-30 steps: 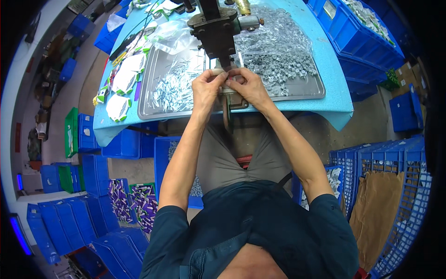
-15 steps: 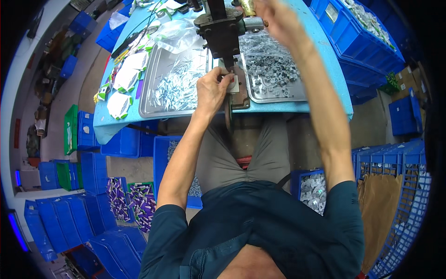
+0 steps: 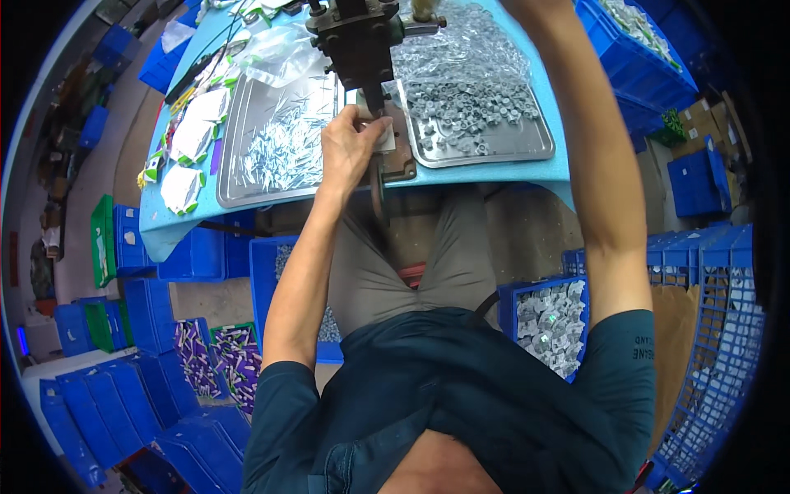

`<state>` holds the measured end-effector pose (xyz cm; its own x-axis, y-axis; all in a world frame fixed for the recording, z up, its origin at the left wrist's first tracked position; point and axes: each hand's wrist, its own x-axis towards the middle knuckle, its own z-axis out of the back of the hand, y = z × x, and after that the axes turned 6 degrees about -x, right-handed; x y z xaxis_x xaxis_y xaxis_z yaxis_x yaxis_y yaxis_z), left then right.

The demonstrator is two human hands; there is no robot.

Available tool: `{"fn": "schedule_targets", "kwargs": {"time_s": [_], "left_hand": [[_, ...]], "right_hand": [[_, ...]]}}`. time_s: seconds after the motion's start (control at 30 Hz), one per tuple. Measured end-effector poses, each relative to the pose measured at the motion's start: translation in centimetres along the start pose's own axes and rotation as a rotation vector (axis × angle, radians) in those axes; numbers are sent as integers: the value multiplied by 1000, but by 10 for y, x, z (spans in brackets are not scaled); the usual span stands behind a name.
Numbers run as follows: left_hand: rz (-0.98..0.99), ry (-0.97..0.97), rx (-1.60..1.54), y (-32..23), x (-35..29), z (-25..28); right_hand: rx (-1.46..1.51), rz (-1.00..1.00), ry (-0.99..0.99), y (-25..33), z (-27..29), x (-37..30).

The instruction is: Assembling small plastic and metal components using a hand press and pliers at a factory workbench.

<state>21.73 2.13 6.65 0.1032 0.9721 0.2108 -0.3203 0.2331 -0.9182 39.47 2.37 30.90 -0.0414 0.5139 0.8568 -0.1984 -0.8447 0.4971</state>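
Observation:
My left hand (image 3: 347, 146) rests at the base of a dark metal bench press (image 3: 355, 49), just under its ram. Thumb and fingers are pinched together there, and whatever small piece they hold is hidden. Beneath the fingertips lies a pale square plate (image 3: 385, 140) on the press's brown base (image 3: 401, 156). At the top edge my right hand (image 3: 533, 6) is mostly cut off, beyond and right of the press, so its fingers do not show. The right arm is stretched far forward. A press handle fitting (image 3: 424, 26) juts from the right side of the press.
Left of the press, a metal tray (image 3: 227, 185) holds thin silvery pins. Another tray (image 3: 494, 156), on the right, carries small grey parts and clear plastic. White packets (image 3: 197, 123) lie at the table's left. Blue crates (image 3: 629, 66) and a bin of grey pieces (image 3: 550, 321) flank me.
My right hand has moved away from the press handle, forward and right toward the upper edge. My left hand keeps its pinch under the ram. The whole view has shifted slightly.

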Motion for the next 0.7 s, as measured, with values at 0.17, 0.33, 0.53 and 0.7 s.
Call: {"fn": "schedule_targets", "kwargs": {"time_s": [0.17,0.33,0.53,0.7], "left_hand": [[51,-33,-169,4,-16,38],[41,181,706,8,-54,143],[-192,113,673,44,-38,112],[-127,78,759,71,-28,99]], "right_hand": [[-294,-420,159,-132,29,-51],[-747,-366,758,-107,41,-233],[-891,-195,785,-114,26,-245],[-548,-562,598,-107,11,-213]]}}
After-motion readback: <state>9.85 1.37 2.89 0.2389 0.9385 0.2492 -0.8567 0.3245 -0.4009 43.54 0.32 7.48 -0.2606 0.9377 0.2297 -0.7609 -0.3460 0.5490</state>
